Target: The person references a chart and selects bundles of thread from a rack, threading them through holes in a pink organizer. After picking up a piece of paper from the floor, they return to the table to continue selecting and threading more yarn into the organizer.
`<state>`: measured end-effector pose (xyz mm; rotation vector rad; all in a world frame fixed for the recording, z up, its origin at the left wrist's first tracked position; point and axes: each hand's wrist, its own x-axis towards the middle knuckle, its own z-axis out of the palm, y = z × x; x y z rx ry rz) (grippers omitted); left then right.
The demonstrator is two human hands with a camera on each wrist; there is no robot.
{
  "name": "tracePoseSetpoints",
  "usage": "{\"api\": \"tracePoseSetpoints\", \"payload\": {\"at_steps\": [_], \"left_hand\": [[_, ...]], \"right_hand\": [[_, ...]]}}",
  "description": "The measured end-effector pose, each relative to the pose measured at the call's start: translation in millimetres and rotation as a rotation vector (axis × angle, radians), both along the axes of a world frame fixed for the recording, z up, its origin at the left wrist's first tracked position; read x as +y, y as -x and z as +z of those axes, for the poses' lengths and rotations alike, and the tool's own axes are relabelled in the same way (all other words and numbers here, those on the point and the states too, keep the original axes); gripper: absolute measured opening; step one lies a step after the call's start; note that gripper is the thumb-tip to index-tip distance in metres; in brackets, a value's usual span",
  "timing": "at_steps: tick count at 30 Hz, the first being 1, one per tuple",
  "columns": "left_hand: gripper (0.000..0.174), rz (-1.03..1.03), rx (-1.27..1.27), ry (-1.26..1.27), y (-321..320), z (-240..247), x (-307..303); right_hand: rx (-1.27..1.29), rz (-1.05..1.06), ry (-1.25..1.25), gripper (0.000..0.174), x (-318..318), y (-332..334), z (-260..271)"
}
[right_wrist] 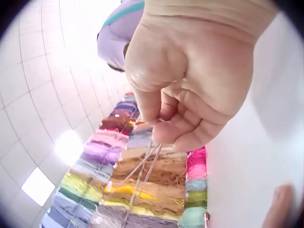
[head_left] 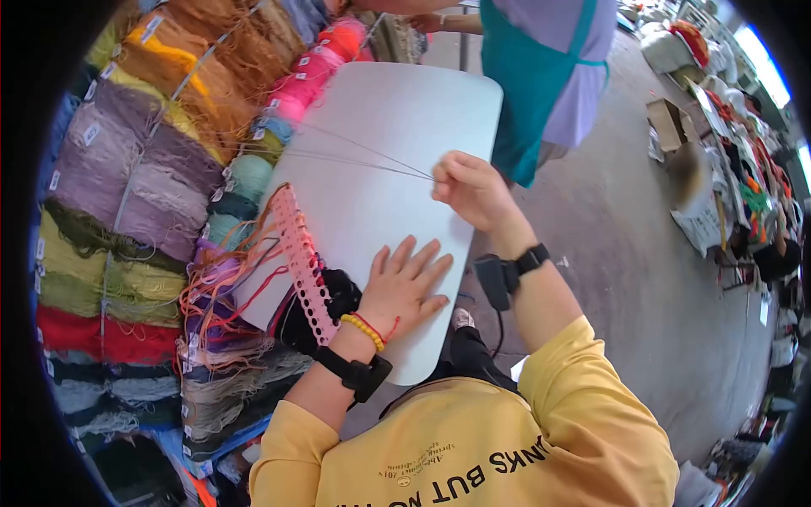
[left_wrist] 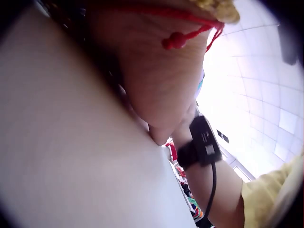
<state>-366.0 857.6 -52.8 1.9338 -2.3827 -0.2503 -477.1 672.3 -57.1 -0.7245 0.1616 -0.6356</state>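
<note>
My right hand [head_left: 469, 188] pinches the ends of several thin greyish threads [head_left: 363, 160] between thumb and curled fingers. Drawn out over the white table, the threads run left toward the yarn rack. In the right wrist view, the threads [right_wrist: 151, 164] leave the fingertips toward hanks of coloured yarn. My left hand [head_left: 404, 283] lies palm down on the white tabletop [head_left: 397, 110], fingers spread. Beside its wrist is a pink strip with a row of holes [head_left: 302, 262], with orange, red and purple threads [head_left: 241, 279] hanging from it. Next to the strip sits a dark bundle [head_left: 338, 291].
Racks of labelled yarn hanks [head_left: 139, 160] line the left side, close against the table. At the table's far right edge stands a person in a teal apron [head_left: 528, 93]. Farther right, past the floor, are a cardboard box [head_left: 672, 125] and cluttered shelves [head_left: 735, 186].
</note>
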Motion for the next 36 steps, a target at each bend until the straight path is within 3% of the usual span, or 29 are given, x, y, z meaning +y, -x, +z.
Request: {"api": "tracePoseSetpoints", "payload": {"at_steps": [4,8,12,14,17,19,22,27,31,34,36], "left_hand": [[0.057,0.004,0.0,-0.039,3,1,-1],[0.059,-0.02,-0.001,-0.052,2,-4,-2],[0.059,-0.008,-0.017,-0.092,8,0,-1],[0.058,-0.007,-0.004,-0.079,8,-3,-1],[0.057,-0.005,0.0,-0.024,8,-7,-2],[0.055,-0.021,0.018,0.03,6,-13,-4],[0.049,-0.015,0.076,0.013,8,-18,-6],[0.033,0.08,0.532,0.003,140,32,51],[0.028,-0.103,0.644,-0.175,224,15,94],[0.029,-0.086,0.707,-0.406,252,-37,112],[0.03,-0.094,0.718,-0.569,264,-75,117]], "right_hand": [[0.022,-0.052,-0.005,0.015,28,121,-24],[0.469,-0.35,-0.195,0.014,102,284,-99],[0.81,-1.039,-0.71,0.016,263,494,-203],[1.172,-1.409,-0.904,0.024,358,575,-221],[1.308,-1.581,-1.118,0.014,436,609,-190],[1.156,-1.576,-1.087,0.014,459,636,-207],[0.928,-1.49,-0.892,0.018,442,630,-195],[0.548,-1.293,-0.697,0.009,406,630,-140],[0.348,-1.208,-0.507,0.01,409,640,-116],[0.735,-1.116,-0.452,0.015,418,648,-128],[1.36,-0.927,-0.393,0.017,436,645,-155]]}}
